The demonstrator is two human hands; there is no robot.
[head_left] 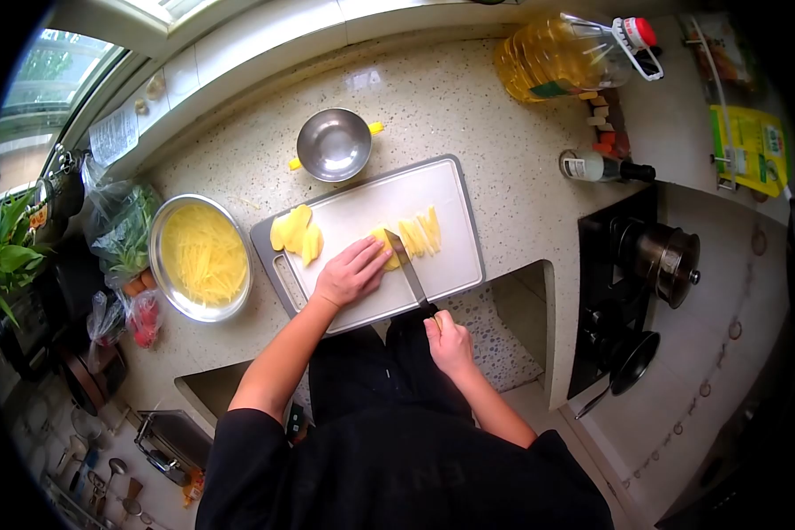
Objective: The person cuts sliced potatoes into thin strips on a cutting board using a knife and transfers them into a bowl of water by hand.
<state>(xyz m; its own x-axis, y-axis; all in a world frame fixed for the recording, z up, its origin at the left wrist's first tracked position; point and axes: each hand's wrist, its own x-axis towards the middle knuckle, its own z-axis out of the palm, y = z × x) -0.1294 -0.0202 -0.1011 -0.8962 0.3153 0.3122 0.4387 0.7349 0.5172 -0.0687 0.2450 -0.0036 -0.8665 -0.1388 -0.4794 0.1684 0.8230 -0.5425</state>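
Note:
My right hand (pixel 450 343) grips the handle of a kitchen knife (pixel 409 272), its blade pointing away from me over the cutting board (pixel 349 203). Beside the blade, the fingers of my left hand (pixel 355 272) press down on sliced potato (pixel 383 243), partly hidden under them. Cut potato strips (pixel 420 233) lie to the right of the knife. A pile of thin potato slices (pixel 297 233) rests on the board's left end. Left of the board stands a metal bowl (pixel 156 263) with potato shreds (pixel 205 254) in it.
A small metal bowl (pixel 334 146) with yellow handles sits behind the board. At the back right are an oil jug (pixel 548 57) and a dark-capped bottle (pixel 592 166). The stove, right, holds a pot (pixel 667 263) and a pan (pixel 634 362). Bagged greens (pixel 125 230) lie far left.

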